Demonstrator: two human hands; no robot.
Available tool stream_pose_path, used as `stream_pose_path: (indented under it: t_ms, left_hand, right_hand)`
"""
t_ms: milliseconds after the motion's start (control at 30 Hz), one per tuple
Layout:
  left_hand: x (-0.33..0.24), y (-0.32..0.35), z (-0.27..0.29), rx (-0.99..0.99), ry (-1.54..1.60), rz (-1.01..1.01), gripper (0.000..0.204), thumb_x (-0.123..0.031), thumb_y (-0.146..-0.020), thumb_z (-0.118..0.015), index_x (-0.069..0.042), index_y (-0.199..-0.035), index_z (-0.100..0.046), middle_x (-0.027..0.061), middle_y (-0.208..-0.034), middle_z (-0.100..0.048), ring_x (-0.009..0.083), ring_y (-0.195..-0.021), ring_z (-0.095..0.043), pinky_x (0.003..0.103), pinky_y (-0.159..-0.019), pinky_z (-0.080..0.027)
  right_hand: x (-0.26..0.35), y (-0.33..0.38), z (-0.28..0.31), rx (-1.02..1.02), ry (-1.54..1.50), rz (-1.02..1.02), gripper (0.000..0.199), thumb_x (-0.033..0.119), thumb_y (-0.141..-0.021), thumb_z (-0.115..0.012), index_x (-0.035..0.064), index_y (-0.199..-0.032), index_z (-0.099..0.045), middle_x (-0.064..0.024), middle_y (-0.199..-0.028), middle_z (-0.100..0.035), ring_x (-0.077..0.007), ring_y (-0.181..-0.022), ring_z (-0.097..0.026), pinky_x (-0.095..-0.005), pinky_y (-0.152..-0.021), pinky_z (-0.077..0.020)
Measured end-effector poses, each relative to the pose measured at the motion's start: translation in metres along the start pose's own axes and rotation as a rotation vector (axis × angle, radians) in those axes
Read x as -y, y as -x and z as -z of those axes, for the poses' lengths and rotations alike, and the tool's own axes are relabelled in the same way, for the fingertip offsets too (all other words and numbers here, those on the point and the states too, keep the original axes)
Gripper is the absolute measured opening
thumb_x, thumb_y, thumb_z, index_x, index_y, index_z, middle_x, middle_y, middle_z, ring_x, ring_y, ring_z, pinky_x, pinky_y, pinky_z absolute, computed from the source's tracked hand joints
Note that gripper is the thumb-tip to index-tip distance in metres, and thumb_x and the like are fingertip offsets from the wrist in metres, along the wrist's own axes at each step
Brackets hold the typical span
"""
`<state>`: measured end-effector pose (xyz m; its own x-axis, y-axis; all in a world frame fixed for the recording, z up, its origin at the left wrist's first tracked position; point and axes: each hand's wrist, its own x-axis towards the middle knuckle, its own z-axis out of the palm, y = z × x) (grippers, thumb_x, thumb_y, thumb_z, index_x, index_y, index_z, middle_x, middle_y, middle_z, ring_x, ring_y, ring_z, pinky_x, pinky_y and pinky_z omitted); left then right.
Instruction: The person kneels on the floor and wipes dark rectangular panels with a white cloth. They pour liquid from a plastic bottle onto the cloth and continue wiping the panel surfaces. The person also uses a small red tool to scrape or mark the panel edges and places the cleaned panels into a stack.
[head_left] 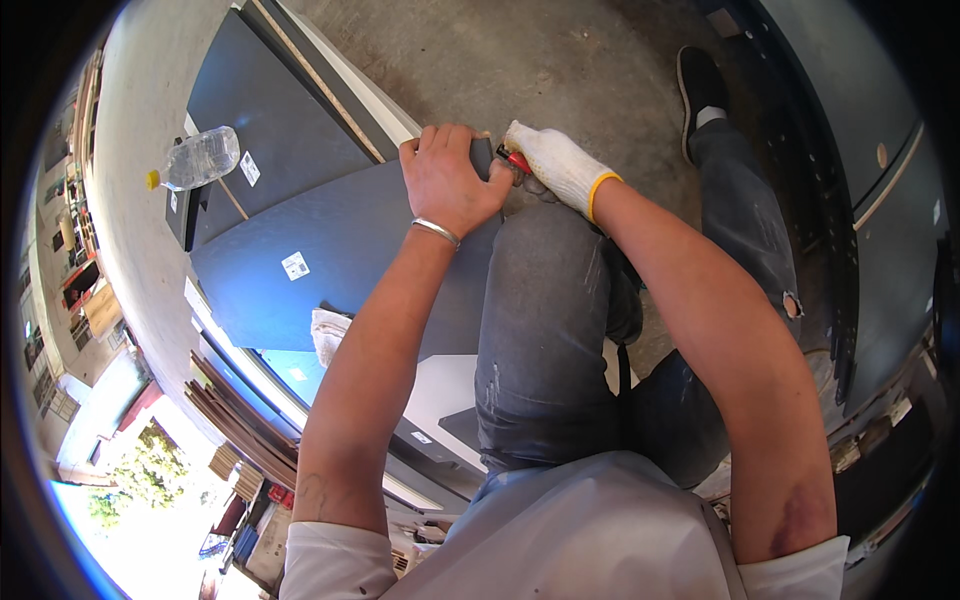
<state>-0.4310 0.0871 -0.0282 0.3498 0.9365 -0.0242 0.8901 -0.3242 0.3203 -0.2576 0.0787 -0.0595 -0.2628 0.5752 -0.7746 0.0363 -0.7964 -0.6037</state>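
My bare left hand (448, 180), with a metal bangle at its wrist, grips the end of a dark grey panel (370, 215). Its fingers bend over the far edge, and the thumb points toward my other hand. My right hand (558, 168), in a white knit glove with a yellow cuff, is closed round a small red-and-black hand tool (517, 160). The tool sits right at the panel's end, beside my left thumb. Its working tip is mostly hidden, so I cannot tell its exact kind. My bent knee is just below the gloved hand.
A clear plastic bottle (203, 158) with a yellow cap lies on stacked dark panels (270, 100) at the left. A crumpled whitish cloth or glove (329, 335) rests by the panel's near edge. Larger dark boards (895, 270) stand at the right. Concrete floor (590, 60) shows ahead.
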Motion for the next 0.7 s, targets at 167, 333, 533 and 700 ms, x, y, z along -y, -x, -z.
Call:
stream_pose_path:
  t_ms: [167, 333, 533, 700]
  left_hand:
    - [0.007, 0.004, -0.001, 0.011, 0.062, -0.038, 0.035, -0.027, -0.075, -0.069, -0.006, -0.103, -0.070, 0.0098, -0.103, -0.067, 0.0299, -0.105, -0.060, 0.046, -0.103, -0.038]
    - [0.019, 0.003, -0.013, -0.351, 0.123, 0.072, 0.039, -0.012, -0.079, -0.059, -0.002, -0.116, -0.063, 0.0170, -0.110, -0.063, 0.0382, -0.111, -0.055, 0.054, -0.107, -0.036]
    - [0.025, 0.003, -0.021, -0.501, 0.117, 0.262, 0.036, -0.001, -0.081, -0.053, 0.000, -0.116, -0.061, 0.0187, -0.112, -0.062, 0.0415, -0.114, -0.052, 0.053, -0.107, -0.037]
    - [0.022, 0.002, -0.019, -0.468, 0.129, 0.250, 0.034, 0.001, -0.083, -0.052, -0.001, -0.115, -0.061, 0.0160, -0.110, -0.064, 0.0401, -0.112, -0.055, 0.052, -0.105, -0.038]
  right_hand:
    - [0.004, 0.002, 0.000, -0.009, 0.038, -0.028, 0.058, 0.053, -0.100, -0.046, 0.0044, -0.077, -0.068, -0.0064, -0.062, -0.055, -0.0179, -0.057, -0.048, -0.0381, -0.057, -0.0374]
    - [0.001, 0.000, 0.000, -0.009, 0.064, -0.012, 0.059, 0.053, -0.101, -0.045, 0.0039, -0.077, -0.068, -0.0081, -0.063, -0.057, -0.0185, -0.059, -0.050, -0.0375, -0.059, -0.0385]
    - [0.000, -0.001, -0.001, 0.001, 0.124, -0.005, 0.059, 0.052, -0.102, -0.044, 0.0045, -0.076, -0.068, -0.0078, -0.066, -0.059, -0.0175, -0.061, -0.049, -0.0366, -0.062, -0.0395]
    - [0.008, 0.006, -0.002, -0.023, 0.066, 0.014, 0.057, 0.049, -0.100, -0.046, 0.0033, -0.078, -0.071, -0.0122, -0.066, -0.063, -0.0219, -0.064, -0.056, -0.0414, -0.066, -0.0446]
